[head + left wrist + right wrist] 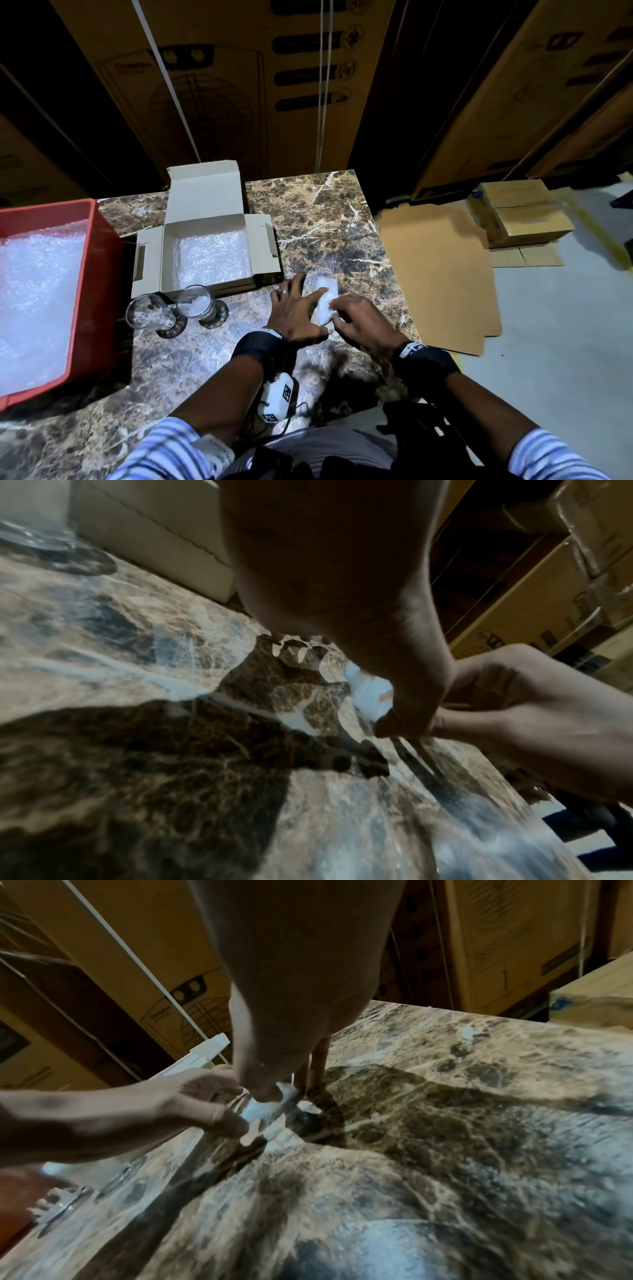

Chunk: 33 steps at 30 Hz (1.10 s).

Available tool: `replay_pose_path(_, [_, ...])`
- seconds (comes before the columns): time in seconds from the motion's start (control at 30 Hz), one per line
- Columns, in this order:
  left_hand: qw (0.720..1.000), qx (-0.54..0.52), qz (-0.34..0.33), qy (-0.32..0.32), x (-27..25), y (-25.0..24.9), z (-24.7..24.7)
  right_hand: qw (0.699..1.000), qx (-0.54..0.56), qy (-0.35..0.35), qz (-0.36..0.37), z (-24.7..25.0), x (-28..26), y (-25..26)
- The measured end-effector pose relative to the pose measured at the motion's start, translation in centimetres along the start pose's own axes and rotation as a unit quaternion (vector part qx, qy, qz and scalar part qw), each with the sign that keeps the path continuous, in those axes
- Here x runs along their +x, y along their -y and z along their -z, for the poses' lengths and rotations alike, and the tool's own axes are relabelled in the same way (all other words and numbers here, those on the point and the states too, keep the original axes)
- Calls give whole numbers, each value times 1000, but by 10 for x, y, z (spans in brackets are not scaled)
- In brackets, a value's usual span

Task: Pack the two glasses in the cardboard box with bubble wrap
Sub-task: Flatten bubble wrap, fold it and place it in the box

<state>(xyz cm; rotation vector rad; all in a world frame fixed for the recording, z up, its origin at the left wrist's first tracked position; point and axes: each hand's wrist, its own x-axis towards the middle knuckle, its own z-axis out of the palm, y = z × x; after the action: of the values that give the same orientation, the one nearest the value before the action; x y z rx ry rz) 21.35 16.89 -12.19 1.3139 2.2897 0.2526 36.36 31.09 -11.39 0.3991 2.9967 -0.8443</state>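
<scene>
A brown-veined marble counter (342, 219) stands in dim light before tall printed cardboard cartons (239, 85) strapped with white bands (166, 77), while to its right a pale grey floor (565, 342) carries flattened cardboard sheets (438, 274) and a few small taped boxes (520, 212) beside a yellow line (597, 236).

Red crate (102, 274), brown-veined marble table (335, 233)

Head camera looks steeply down from above the near edge of the bench (325, 222), left hand (294, 317) and right hand (364, 320) below centre. Wrist cameras sit low and close over the bench, facing far — both share the hands meeting at the bubble wrap piece (327, 291).
</scene>
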Motion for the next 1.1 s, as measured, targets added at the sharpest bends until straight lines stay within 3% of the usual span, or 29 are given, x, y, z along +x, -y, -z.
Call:
replay_pose_path(0.23, [988, -1, -114, -106, -8, 6, -9, 998, 47, 10, -44, 3, 1, 10])
replay_pose_path(0.53, [976, -11, -187, -111, -15, 12, -14, 991, 120, 35, -54, -4, -15, 6])
replay_pose_path(0.77, [981, -109, -136, -87, -11, 9, -9, 974, 210, 13, -78, 10, -11, 7])
replay_pose_path(0.9, [973, -207, -66, -78, -11, 2, -8, 974, 194, -17, -112, 6, 1, 1])
replay_pose_path(1.1, [972, -216, 0, -95, 4, -6, -4, 970, 177, -46, -159, -6, 15, -11])
